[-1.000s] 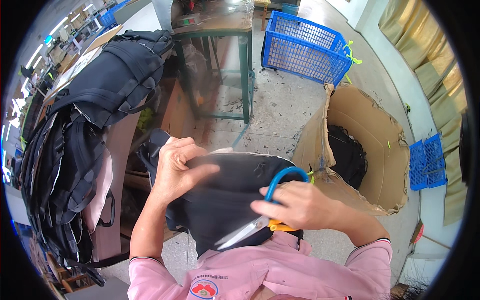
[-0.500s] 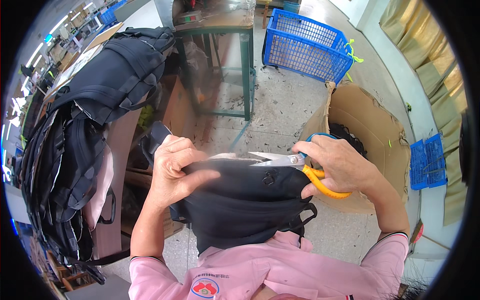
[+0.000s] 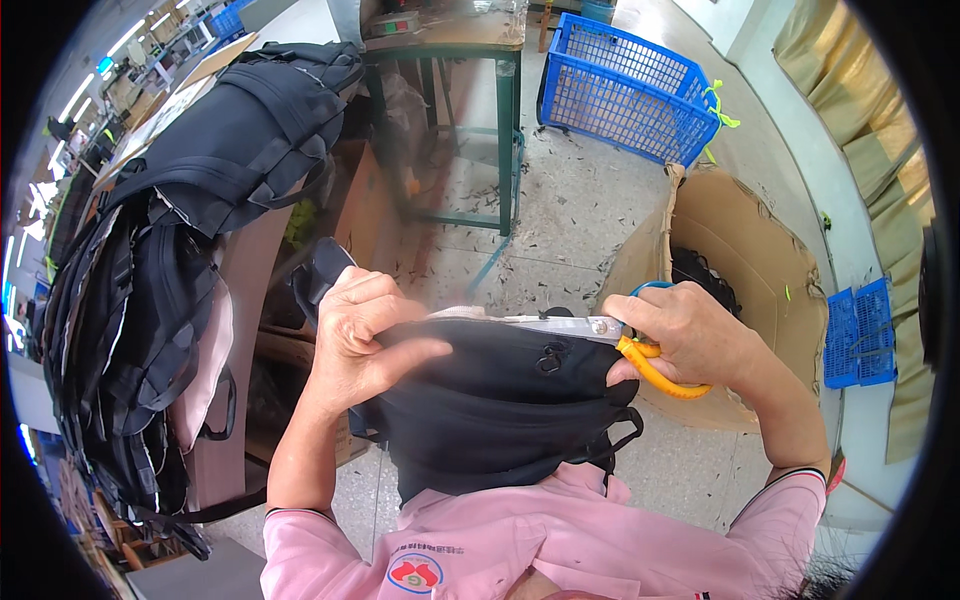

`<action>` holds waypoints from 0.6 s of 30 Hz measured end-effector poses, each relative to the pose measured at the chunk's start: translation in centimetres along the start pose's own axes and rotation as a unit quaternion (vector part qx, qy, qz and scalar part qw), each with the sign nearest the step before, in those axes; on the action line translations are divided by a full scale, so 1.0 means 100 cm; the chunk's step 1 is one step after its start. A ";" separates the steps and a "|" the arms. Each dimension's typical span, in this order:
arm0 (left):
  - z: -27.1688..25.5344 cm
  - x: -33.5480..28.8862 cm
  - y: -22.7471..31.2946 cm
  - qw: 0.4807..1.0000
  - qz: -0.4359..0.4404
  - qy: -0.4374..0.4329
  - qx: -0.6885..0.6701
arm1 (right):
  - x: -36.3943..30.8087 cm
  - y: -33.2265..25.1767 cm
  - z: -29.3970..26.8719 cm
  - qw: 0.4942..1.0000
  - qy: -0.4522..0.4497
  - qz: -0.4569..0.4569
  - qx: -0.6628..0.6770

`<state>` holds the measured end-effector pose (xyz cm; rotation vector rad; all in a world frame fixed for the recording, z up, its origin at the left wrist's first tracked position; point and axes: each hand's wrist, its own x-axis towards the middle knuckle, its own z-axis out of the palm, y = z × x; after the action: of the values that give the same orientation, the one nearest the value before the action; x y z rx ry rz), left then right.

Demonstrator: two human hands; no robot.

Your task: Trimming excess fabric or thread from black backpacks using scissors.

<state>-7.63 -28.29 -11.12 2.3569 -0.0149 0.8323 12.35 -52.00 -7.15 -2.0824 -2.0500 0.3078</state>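
A black fabric bag [image 3: 480, 400] hangs in front of me, against my pink shirt. Its upper edge shows a pale strip [image 3: 465, 312]. My left hand [image 3: 365, 335] is closed on the bag's upper left edge, thumb pointing right across the fabric. In my right hand [image 3: 685, 335] is a pair of scissors [image 3: 580, 326] with one orange and one blue handle. The blades point left along the bag's top edge and look closed together. Below them a small black loop or cord lies on the fabric.
Black bags [image 3: 240, 140] are piled on a bench at the left. A large cardboard box [image 3: 760, 220] with dark scraps stands to the right. Beyond are a blue plastic crate [image 3: 630, 90] and a green-legged table [image 3: 508, 150]. Dark scraps litter the floor.
The scissor blades, spread apart before, have closed along the bag's top edge. The surroundings sit slightly farther right in the view.
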 end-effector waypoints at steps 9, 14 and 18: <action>-0.002 -0.003 -0.005 1.000 0.001 0.001 -0.004 | 0.009 -0.005 -0.004 1.000 -0.012 0.017 0.009; -0.001 -0.005 -0.006 1.000 0.015 0.009 -0.004 | 0.020 -0.010 -0.006 1.000 -0.021 0.008 -0.009; -0.001 -0.006 -0.007 1.000 0.014 0.005 0.003 | 0.020 -0.008 0.000 1.000 -0.014 -0.003 -0.016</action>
<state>-8.00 -27.75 -11.80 2.3621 -0.0400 0.8592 11.60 -50.01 -6.90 -2.1021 -2.0898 0.3065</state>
